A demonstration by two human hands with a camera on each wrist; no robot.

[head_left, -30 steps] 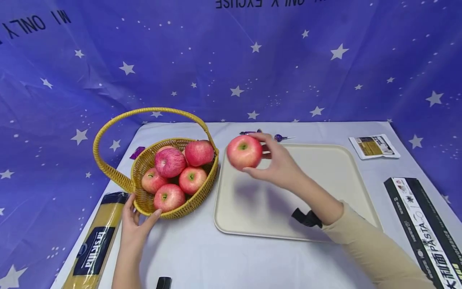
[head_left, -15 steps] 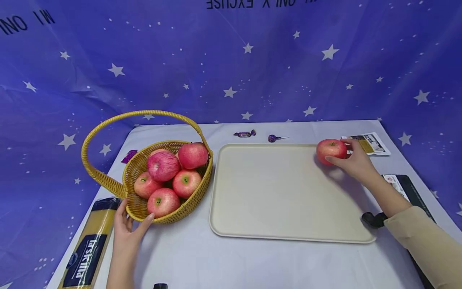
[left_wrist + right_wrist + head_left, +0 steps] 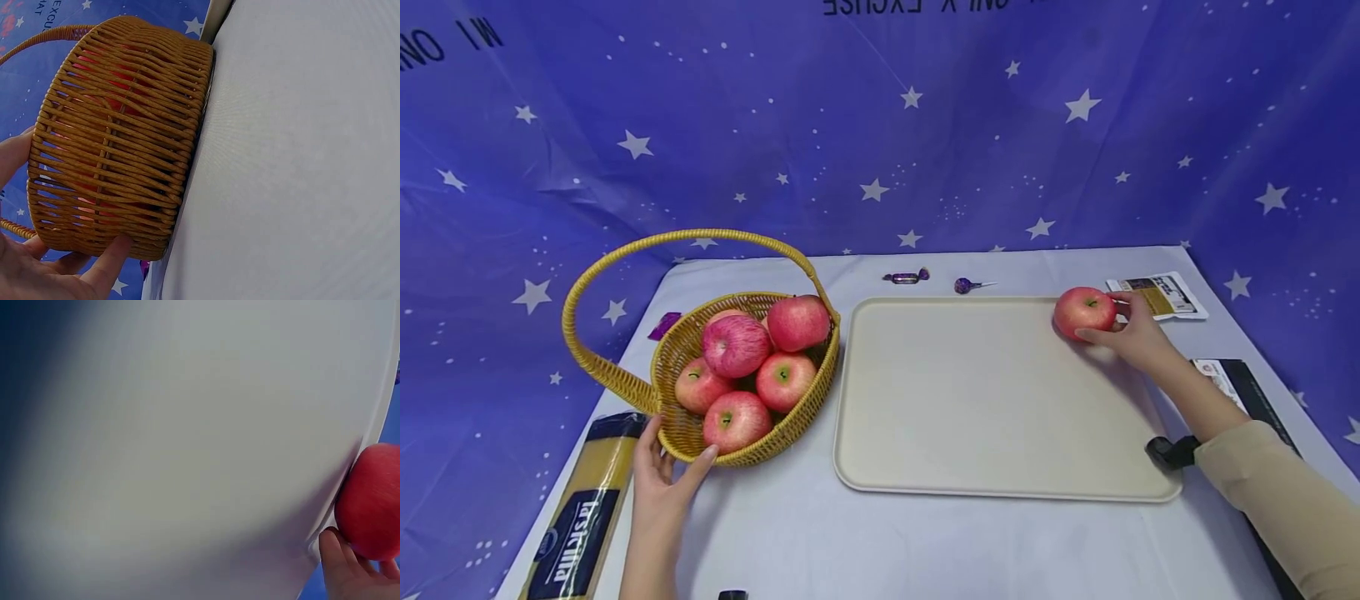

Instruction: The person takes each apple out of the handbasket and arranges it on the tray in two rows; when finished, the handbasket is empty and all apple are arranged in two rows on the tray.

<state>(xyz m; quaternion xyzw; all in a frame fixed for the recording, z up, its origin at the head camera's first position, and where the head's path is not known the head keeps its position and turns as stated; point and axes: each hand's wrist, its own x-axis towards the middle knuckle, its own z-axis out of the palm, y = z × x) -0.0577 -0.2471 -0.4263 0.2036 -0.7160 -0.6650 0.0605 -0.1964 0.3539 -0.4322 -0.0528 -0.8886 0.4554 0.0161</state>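
My right hand (image 3: 1138,335) grips a red apple (image 3: 1084,312) at the far right corner of the cream tray (image 3: 985,400). In the right wrist view the apple (image 3: 372,503) sits right at the tray's rim, with fingers (image 3: 337,565) against its side. At the left, my left hand (image 3: 662,483) holds the near left edge of a yellow wicker basket (image 3: 790,429), thumb at the rim. Several apples (image 3: 737,422) lie inside the basket under its tall arched handle (image 3: 700,234). In the left wrist view fingers (image 3: 112,265) press on the woven wall (image 3: 119,144).
Behind the tray lie a wrapped candy (image 3: 907,277) and a lollipop (image 3: 970,286). A foil packet (image 3: 1176,293) is at the back right, and a dark pasta box (image 3: 1247,383) lies partly behind the right arm. A pasta bag (image 3: 580,517) lies left of the basket; a purple wrapper (image 3: 664,325) is behind it.
My right hand has carried the apple rightward from beside the basket and lowered it to the tray's far right corner. My left hand keeps its hold on the basket.
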